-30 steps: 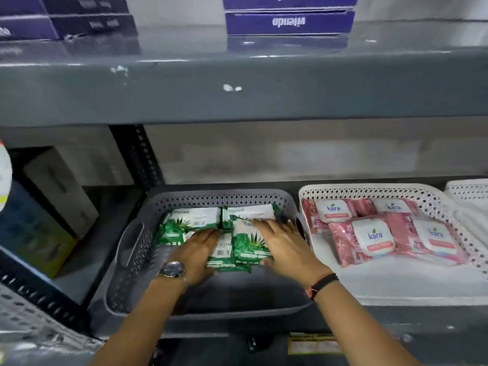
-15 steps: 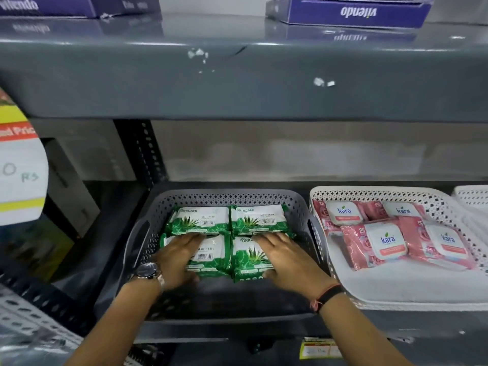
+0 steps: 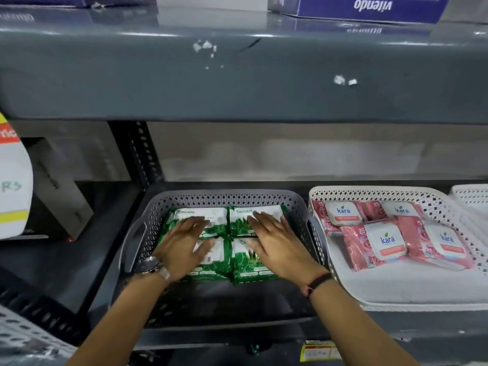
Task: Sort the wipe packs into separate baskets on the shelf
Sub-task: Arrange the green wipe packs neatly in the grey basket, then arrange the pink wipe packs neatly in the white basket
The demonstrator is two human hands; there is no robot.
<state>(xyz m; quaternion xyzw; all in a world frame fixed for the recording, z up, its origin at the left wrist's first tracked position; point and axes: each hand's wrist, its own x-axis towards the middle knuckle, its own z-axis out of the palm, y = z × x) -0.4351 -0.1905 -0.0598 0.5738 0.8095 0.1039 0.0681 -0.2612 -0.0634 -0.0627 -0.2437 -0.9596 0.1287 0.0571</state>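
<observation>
Several green Origami wipe packs point(image 3: 245, 262) lie flat in a two-by-two block at the back of the grey basket point(image 3: 137, 233) on the lower shelf. My left hand point(image 3: 182, 247) rests flat, fingers spread, on the left packs. My right hand point(image 3: 277, 247) lies flat on the right packs, fingers apart. Neither hand grips anything. To the right, the white basket point(image 3: 343, 192) holds several pink Kara wipe packs point(image 3: 383, 239), laid loosely across its back half.
The grey upper shelf point(image 3: 237, 75) overhangs the baskets, with blue Vilendo boxes point(image 3: 364, 7) on top. A second white basket point(image 3: 472, 196) shows at the far right edge. A dark box point(image 3: 60, 196) and a round price sign point(image 3: 13, 186) sit left of the perforated upright point(image 3: 140, 154).
Both hands have slid forward from the near packs onto the back row, flattening out over the green packs. The packs now sit squared in a tidy block.
</observation>
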